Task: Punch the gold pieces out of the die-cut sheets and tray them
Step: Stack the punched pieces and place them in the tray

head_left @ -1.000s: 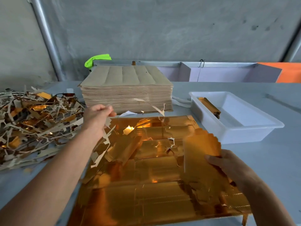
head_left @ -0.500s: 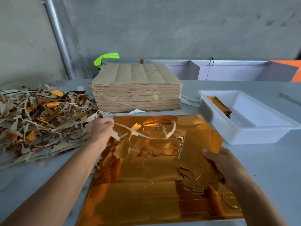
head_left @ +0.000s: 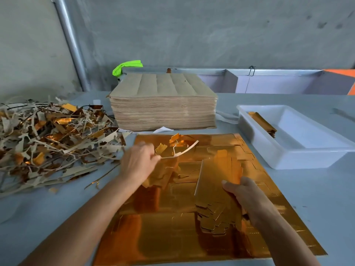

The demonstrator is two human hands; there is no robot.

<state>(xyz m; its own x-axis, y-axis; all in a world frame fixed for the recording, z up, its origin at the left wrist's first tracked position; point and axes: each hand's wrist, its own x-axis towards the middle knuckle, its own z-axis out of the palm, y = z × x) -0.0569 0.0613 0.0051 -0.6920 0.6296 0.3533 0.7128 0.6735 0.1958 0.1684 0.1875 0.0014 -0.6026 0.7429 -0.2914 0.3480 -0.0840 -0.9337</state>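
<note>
Over the middle of the gold sheet (head_left: 172, 233), the left hand (head_left: 137, 166) pinches a tangle of waste strips (head_left: 178, 148), fingers curled round the offcuts, while the right hand (head_left: 244, 194) grips a stack of punched gold pieces (head_left: 217, 191) held on edge, its lower end resting on the sheet. The step in hand looks like clearing the waste before traying the pieces. To do it well, the person would lift the strips up and away to the left so they tear free cleanly without dragging loose pieces along, and keep the stack squeezed and squared so none slide out of it. The scrap pile (head_left: 51, 139) lies just to the left on the table (head_left: 317, 208), a short toss away. The white tray (head_left: 284, 162) sits near the sheet's far right corner, with a few gold pieces already along its left wall. A tall stack of unpunched sheets (head_left: 163, 108) stands behind, well out of both paths; a green rag (head_left: 126, 67) lies beyond it.
</note>
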